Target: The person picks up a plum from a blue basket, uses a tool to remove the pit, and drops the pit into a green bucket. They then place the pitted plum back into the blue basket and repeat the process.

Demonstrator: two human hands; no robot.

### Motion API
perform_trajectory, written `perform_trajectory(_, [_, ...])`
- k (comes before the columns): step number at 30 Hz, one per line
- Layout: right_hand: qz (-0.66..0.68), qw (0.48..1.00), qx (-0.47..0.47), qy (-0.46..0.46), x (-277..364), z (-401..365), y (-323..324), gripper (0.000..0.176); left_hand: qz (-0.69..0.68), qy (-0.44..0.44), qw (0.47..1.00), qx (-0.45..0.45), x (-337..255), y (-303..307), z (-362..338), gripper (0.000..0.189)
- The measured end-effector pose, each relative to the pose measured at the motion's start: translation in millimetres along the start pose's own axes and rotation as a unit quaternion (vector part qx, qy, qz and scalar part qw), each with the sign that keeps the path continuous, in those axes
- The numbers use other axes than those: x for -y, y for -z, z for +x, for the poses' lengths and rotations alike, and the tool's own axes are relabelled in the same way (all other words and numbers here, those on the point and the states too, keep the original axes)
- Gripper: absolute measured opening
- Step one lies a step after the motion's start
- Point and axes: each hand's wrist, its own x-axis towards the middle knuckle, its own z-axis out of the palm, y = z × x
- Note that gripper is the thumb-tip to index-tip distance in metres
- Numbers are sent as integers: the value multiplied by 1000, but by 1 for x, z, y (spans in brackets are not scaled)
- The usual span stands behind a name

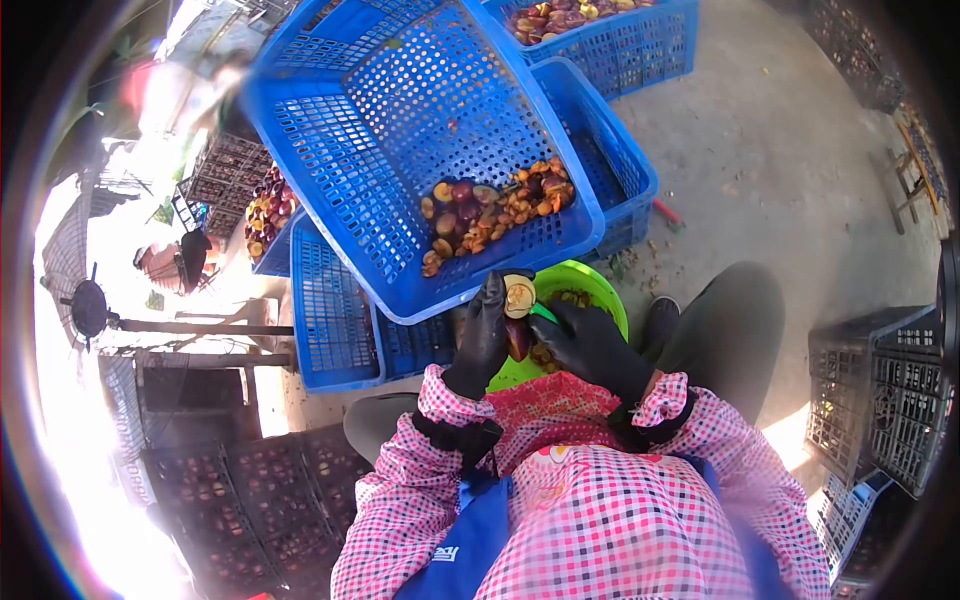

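Note:
My left hand (487, 325), in a black glove, is closed around a halved fruit (520, 295) that looks like a plum, its pale yellow cut face turned up. A dark red-skinned piece (517, 341) hangs just below that half. My right hand (597, 345), also gloved in black, is wrapped around a small tool with a green handle (543, 313), whose tip meets the fruit's edge. Both hands work over a lime-green basin (612, 292) with fruit scraps in it. Beyond them a tilted blue crate (400, 295) holds cut fruit and a pile of orange-brown pits or scraps (520, 205).
Another blue crate (645, 55) full of cut fruit stands at the back. More blue crates (322, 330) lie under and beside the tilted one. Dark crates (870, 390) are stacked at right, and dark trays of fruit (250, 500) sit at lower left. Scraps dot the concrete floor (760, 180).

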Motion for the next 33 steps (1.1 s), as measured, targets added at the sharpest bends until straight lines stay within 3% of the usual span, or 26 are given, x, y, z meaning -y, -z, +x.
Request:
perform_trajectory(5, [-5,999,13,-33,8,1,5,39,69,-46,997,-2,0,-4,-1,64])
perform_trajectory(9, [-4,999,25,-25,-2,3,1,40,7,-39,999,-25,9,-2,5,58])
perform_trajectory(12, [1,999,45,11,-10,1,2,41,118,-60,990,-46,5,-7,8,70])
perform_trajectory(14, [50,977,176,108,-13,4,9,30,117,-16,993,-20,-13,-14,3,72])
perform_trajectory(15, [49,977,177,108,-1,7,16,30,116,-16,993,-19,-13,-12,5,72])
perform_trajectory(16, [237,941,228,-84,22,8,26,35,95,-26,995,-4,-13,-10,6,69])
perform_trajectory(17, [406,833,263,-270,34,8,32,41,75,-37,996,11,-12,-8,7,65])
perform_trajectory(18, [406,833,263,-268,33,7,30,41,77,-39,996,11,-9,-7,10,65])
perform_trajectory(20, [663,607,299,-321,25,-1,24,42,40,-144,988,27,1,-10,19,68])
perform_trajectory(23, [707,565,313,-289,16,-5,17,44,39,-144,988,51,-8,-19,18,70])
perform_trajectory(24, [705,566,316,-289,21,-5,20,44,39,-147,987,49,-9,-19,19,70])
perform_trajectory(26, [576,712,316,-249,35,-7,27,43,-173,58,979,-95,-7,-17,20,74])
perform_trajectory(27, [575,711,319,-248,31,-5,26,43,-104,47,984,-136,-7,7,16,68])
perform_trajectory(28, [483,783,337,-198,20,-2,25,45,-40,40,990,-132,-27,30,-2,63])
perform_trajectory(29, [385,844,345,-146,11,0,24,46,-36,-67,958,-276,-36,47,-4,61])
perform_trajectory(30, [386,845,340,-147,5,-3,18,46,26,-129,945,-298,-62,79,-17,64])
perform_trajectory(31, [186,932,301,-74,1,-8,10,46,178,-139,906,-359,-87,104,-32,56])
perform_trajectory(32, [-26,969,246,6,1,-7,5,47,325,-148,839,-410,-106,121,-41,49])
perform_trajectory(33, [-41,959,270,-75,19,-3,12,45,325,-151,840,-408,-117,130,-35,49])
